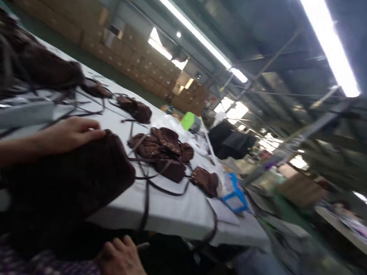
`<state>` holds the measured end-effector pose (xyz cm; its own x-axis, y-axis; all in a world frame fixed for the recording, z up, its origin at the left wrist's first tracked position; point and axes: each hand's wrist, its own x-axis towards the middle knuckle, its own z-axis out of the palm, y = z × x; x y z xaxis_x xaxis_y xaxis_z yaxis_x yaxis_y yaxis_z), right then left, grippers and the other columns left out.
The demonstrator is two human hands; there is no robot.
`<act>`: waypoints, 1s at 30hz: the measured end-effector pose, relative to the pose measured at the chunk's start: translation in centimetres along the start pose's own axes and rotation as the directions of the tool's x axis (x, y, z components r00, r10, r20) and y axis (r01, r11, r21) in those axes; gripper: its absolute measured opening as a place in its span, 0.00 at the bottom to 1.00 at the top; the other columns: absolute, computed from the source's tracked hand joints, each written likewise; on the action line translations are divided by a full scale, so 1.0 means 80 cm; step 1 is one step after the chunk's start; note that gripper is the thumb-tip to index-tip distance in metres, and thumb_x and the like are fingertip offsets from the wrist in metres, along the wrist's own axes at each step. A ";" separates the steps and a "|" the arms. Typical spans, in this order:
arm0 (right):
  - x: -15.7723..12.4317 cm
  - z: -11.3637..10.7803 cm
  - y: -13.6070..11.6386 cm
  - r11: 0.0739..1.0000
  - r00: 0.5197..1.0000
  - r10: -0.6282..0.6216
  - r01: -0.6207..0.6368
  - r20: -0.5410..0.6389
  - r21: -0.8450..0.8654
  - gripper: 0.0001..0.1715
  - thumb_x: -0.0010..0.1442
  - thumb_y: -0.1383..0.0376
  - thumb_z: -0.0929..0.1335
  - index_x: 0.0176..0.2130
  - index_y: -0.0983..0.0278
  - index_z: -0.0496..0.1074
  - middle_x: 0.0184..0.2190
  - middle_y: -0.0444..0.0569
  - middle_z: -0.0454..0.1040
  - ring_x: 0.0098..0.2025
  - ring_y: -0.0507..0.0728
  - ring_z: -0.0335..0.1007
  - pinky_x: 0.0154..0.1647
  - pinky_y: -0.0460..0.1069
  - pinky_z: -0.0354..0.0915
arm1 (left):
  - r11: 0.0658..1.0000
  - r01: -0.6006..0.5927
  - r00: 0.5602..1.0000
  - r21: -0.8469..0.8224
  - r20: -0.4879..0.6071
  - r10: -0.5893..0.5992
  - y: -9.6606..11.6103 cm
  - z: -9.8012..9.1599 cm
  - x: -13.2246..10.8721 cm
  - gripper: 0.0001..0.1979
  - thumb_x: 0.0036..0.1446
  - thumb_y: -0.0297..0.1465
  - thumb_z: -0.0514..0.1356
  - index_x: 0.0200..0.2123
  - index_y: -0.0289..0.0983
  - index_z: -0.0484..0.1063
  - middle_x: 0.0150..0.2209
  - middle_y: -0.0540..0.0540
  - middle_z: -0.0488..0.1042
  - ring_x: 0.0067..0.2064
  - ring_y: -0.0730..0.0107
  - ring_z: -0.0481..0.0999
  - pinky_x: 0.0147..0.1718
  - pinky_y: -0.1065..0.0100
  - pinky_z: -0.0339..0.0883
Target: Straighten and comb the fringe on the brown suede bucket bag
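Note:
A dark brown bag [81, 177] fills the lower left, held upright at the table's front edge. My left hand [69, 137] is closed on its top edge, thumb and fingers pinching the material. Low in the middle, beside my lap, my right hand [122, 263] has its fingers curled. A small pale tip sticks out by those fingers, too blurred to name. Farther up the white table [172, 206] lies a heap of small brown bags [164, 146] with thin straps, and a single brown pouch [205, 181] sits to its right.
A large pile of brown bags [41, 62] covers the table's left end. Straps [146, 204] hang over the front edge. A blue plastic frame [235, 194] and a bright green object [188, 120] stand along the far side. Stacked cartons [130, 56] line the back wall.

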<state>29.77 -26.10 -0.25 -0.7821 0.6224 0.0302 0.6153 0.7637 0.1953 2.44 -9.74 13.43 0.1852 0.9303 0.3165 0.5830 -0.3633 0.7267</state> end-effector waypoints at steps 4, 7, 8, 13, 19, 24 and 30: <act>-0.016 0.038 0.030 0.991 0.981 0.105 -0.090 -0.163 0.100 0.02 0.61 0.69 0.66 0.35 0.62 0.68 0.29 0.44 0.68 0.30 0.54 0.60 0.33 0.50 0.55 | 0.997 -0.048 0.993 0.067 0.114 0.040 -0.023 -0.029 -0.015 0.21 0.56 0.47 0.54 0.25 0.35 0.69 0.21 0.52 0.67 0.26 0.71 0.64 0.26 0.71 0.55; -0.008 -0.014 0.051 0.972 0.946 0.187 -0.139 -0.263 0.191 0.13 0.63 0.75 0.60 0.44 0.62 0.68 0.31 0.45 0.68 0.32 0.55 0.62 0.34 0.50 0.55 | 0.994 -0.090 0.969 0.058 0.236 0.074 -0.022 -0.007 -0.016 0.21 0.54 0.47 0.54 0.21 0.36 0.66 0.20 0.52 0.66 0.25 0.71 0.63 0.25 0.70 0.54; -0.001 -0.037 0.056 0.972 0.933 0.192 -0.137 -0.305 0.193 0.17 0.64 0.76 0.58 0.48 0.62 0.68 0.32 0.46 0.68 0.33 0.55 0.62 0.35 0.50 0.55 | 0.994 -0.098 0.960 0.049 0.268 0.081 -0.021 0.001 -0.017 0.21 0.54 0.47 0.54 0.21 0.36 0.66 0.20 0.52 0.66 0.24 0.71 0.62 0.25 0.70 0.54; 0.063 -0.118 0.077 0.997 0.896 0.070 -0.068 -0.439 0.020 0.23 0.66 0.74 0.57 0.57 0.59 0.64 0.33 0.47 0.67 0.34 0.56 0.60 0.36 0.51 0.55 | 0.996 -0.093 0.918 -0.009 0.387 0.089 -0.013 0.027 -0.026 0.20 0.55 0.46 0.54 0.24 0.35 0.69 0.23 0.50 0.69 0.26 0.71 0.62 0.26 0.70 0.54; 0.115 -0.121 0.082 0.988 0.929 -0.090 0.039 -0.358 -0.148 0.18 0.66 0.69 0.62 0.55 0.60 0.66 0.33 0.49 0.68 0.33 0.56 0.60 0.35 0.52 0.54 | 0.993 -0.085 0.876 -0.080 0.469 0.113 0.009 0.027 -0.030 0.20 0.57 0.45 0.53 0.24 0.34 0.70 0.21 0.52 0.64 0.25 0.73 0.60 0.25 0.71 0.52; 0.093 -0.072 0.071 0.993 0.988 -0.097 0.088 -0.118 -0.075 0.17 0.61 0.71 0.66 0.51 0.60 0.68 0.32 0.48 0.67 0.34 0.56 0.60 0.33 0.51 0.53 | 0.996 0.000 0.935 -0.084 0.353 0.029 -0.014 0.003 -0.010 0.20 0.56 0.46 0.53 0.24 0.35 0.68 0.20 0.53 0.62 0.24 0.74 0.57 0.23 0.70 0.49; 0.022 0.006 0.058 0.992 1.000 -0.028 0.029 -0.003 0.124 0.18 0.58 0.73 0.67 0.46 0.57 0.70 0.32 0.45 0.68 0.32 0.55 0.62 0.33 0.50 0.55 | 0.999 0.051 0.995 0.013 0.089 -0.052 -0.048 -0.034 0.019 0.22 0.55 0.48 0.54 0.22 0.35 0.66 0.20 0.52 0.61 0.24 0.73 0.60 0.23 0.70 0.50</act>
<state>31.29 -21.41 0.20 -0.7996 0.5999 0.0274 0.6001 0.7966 0.0731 -1.66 -7.06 12.77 0.2237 0.9489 0.2227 0.6020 -0.3143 0.7340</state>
